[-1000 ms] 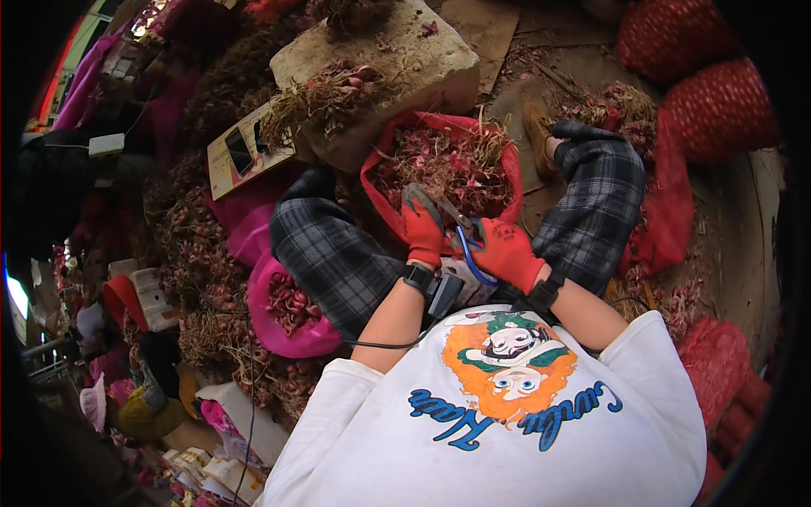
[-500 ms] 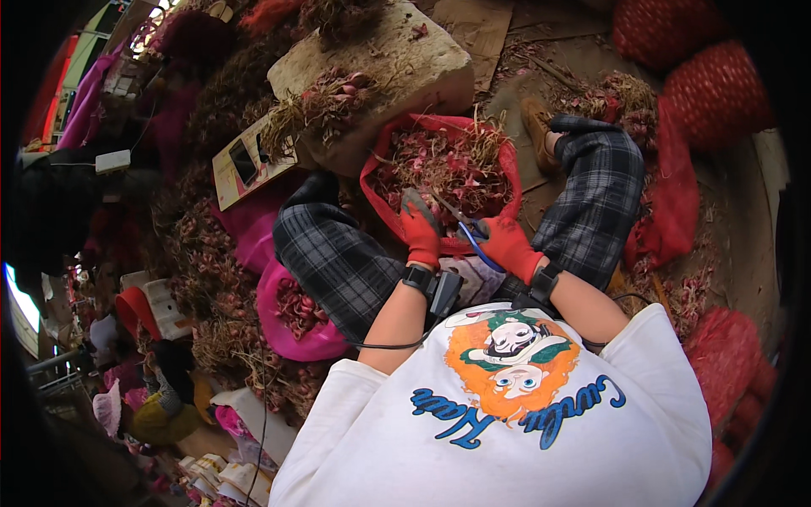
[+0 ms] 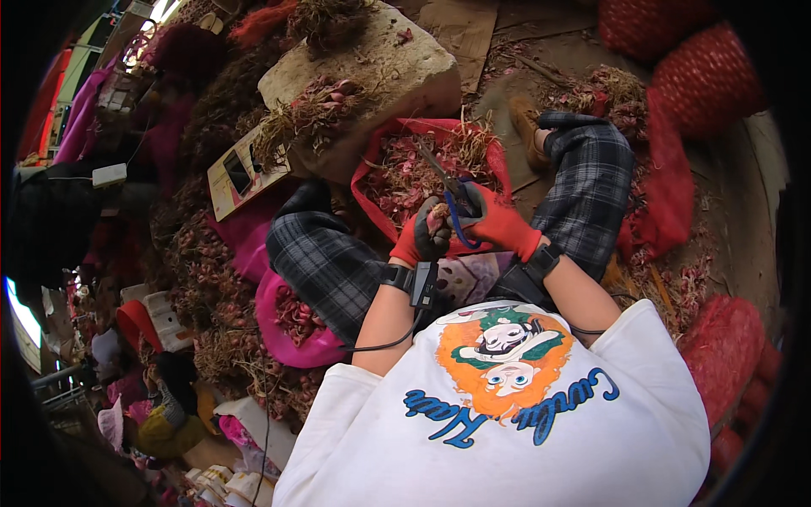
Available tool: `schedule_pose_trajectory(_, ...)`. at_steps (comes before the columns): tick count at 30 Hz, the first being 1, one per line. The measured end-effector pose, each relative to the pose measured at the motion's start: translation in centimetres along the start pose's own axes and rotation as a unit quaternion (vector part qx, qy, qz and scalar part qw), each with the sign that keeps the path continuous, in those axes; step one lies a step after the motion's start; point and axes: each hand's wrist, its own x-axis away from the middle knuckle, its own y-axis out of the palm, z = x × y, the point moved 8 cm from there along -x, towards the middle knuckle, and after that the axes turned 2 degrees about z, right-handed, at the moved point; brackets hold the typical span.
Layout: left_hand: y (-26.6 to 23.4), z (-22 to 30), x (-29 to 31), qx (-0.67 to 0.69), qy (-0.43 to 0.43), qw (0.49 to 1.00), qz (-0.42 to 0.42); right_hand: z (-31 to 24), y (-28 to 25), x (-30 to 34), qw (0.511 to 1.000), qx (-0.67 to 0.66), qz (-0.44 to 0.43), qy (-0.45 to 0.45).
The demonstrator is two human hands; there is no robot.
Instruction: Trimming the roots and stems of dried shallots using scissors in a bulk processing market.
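Observation:
Both hands wear red gloves with grey palms. My left hand is closed around a shallot, its palm side turned up. My right hand grips blue-handled scissors, whose blades point up and to the left, just beyond the shallot. Below and ahead of both hands, an open red mesh bag between my knees is filled with shallots, dry stems and skins.
A pale stone block bears a bunch of shallots. Left of it a phone lies on a board. A pink bag holds shallots beside my left leg. Full red mesh sacks stand at far right.
My left hand has drawn back from the bag and turned over, now showing a shallot in its fingers. The scissors have swung to point more upward and left.

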Motion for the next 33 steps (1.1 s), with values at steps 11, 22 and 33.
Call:
schedule_pose_trajectory(11,-4.1,0.1,-1.3,-0.268,0.175,0.939,0.123,5.4,-0.7,-0.7,0.994,0.002,0.102,0.039)
schedule_pose_trajectory(22,0.9,0.1,-0.2,0.034,0.042,0.989,0.138,7.5,-0.3,0.3,0.930,-0.308,0.084,0.183)
schedule_pose_trajectory(33,-0.9,4.2,0.4,0.120,0.195,0.965,0.131,3.6,-1.6,3.0,0.931,0.343,0.017,0.126)
